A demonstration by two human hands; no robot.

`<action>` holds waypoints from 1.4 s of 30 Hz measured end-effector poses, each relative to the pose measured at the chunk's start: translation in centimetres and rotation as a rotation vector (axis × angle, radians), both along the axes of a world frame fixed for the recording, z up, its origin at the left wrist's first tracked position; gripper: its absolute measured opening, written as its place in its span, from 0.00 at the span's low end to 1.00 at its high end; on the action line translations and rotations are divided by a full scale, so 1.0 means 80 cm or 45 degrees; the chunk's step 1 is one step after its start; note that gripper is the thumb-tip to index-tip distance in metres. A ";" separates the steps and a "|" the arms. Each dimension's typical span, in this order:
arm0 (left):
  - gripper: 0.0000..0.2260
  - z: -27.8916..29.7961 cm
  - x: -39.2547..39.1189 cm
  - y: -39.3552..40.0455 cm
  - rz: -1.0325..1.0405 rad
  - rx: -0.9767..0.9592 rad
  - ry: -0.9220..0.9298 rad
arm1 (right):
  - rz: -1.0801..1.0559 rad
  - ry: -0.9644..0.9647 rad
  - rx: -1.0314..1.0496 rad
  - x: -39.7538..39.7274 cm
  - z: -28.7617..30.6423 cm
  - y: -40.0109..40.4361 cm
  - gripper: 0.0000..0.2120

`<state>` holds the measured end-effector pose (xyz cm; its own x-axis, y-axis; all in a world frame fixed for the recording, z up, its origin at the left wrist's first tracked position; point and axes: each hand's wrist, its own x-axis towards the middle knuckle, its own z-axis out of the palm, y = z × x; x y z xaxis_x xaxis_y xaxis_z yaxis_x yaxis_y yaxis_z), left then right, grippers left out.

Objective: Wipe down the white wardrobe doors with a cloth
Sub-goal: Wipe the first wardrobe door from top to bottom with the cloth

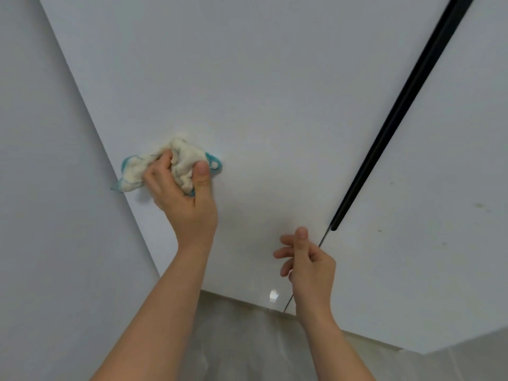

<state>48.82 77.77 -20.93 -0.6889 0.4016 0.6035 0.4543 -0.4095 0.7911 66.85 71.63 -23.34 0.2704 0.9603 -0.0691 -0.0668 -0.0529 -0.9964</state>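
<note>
Left hand (181,193) has the cloth (167,165) bunched up tight, fingers and thumb curled round it, that grip pressing the wad flat against the door (275,105), close to its left edge. Right hand (308,259) holds nothing, fingers loosely bent and narrow, hovering down by the seam near the door's bottom edge; whether a fingertip touches the panel, I cannot tell.

Now the risks. The cloth is balled, so only a small patch seems to meet the surface, and that could leave streaks or missed strips along the left edge. A corner of it hangs loose past the fingers and could flap or catch on that edge. Push too hard and the door may flex or swing, and the right hand sits right at the seam where a finger could get nipped.

Materials: the cloth looks soft, nubbly, cream terry with a teal stitched border. The door is smooth, flat, faintly glossy white. A black strip (406,105), straight and slim, runs up the seam. The next door (439,215) shows a few faint specks. Below, the floor (247,347) is shiny, marbled grey.
</note>
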 end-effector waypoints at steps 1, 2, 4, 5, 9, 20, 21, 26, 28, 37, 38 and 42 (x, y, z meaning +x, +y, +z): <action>0.27 -0.006 0.000 0.000 0.035 -0.051 -0.027 | -0.012 0.019 -0.004 0.000 0.004 0.001 0.26; 0.28 -0.013 -0.002 0.000 0.066 -0.110 -0.079 | -0.027 0.033 -0.010 -0.001 0.008 0.003 0.26; 0.27 -0.037 -0.013 -0.004 0.099 -0.191 -0.208 | -0.068 0.064 -0.034 -0.004 0.013 0.004 0.26; 0.27 -0.053 -0.019 -0.006 0.087 -0.206 -0.276 | -0.094 0.074 -0.052 -0.004 0.014 0.004 0.25; 0.35 -0.122 -0.051 -0.013 0.054 -0.408 -0.614 | -0.199 0.078 -0.098 -0.009 0.013 0.005 0.25; 0.19 0.010 0.033 -0.015 -0.181 -0.130 0.034 | -0.272 0.054 -0.048 -0.016 0.005 0.007 0.25; 0.20 0.001 0.044 -0.021 -0.203 -0.117 0.255 | -0.292 0.046 -0.040 -0.016 0.005 0.008 0.25; 0.29 -0.170 -0.008 -0.042 -0.086 -0.746 -0.001 | -0.299 -0.006 -0.040 -0.010 0.002 0.006 0.25; 0.27 -0.230 -0.037 -0.059 -0.196 -1.220 -0.388 | -0.291 -0.023 -0.038 -0.006 0.002 0.006 0.24; 0.36 -0.309 -0.083 -0.079 -0.095 -1.279 -1.190 | -0.321 -0.077 -0.030 -0.010 0.001 0.004 0.24; 0.28 -0.278 -0.077 -0.081 -0.090 -1.202 -1.238 | -0.321 -0.072 -0.026 -0.012 0.000 0.003 0.24; 0.18 -0.216 -0.071 -0.058 -0.053 -0.916 -1.257 | -0.328 -0.073 -0.017 -0.013 -0.001 0.004 0.24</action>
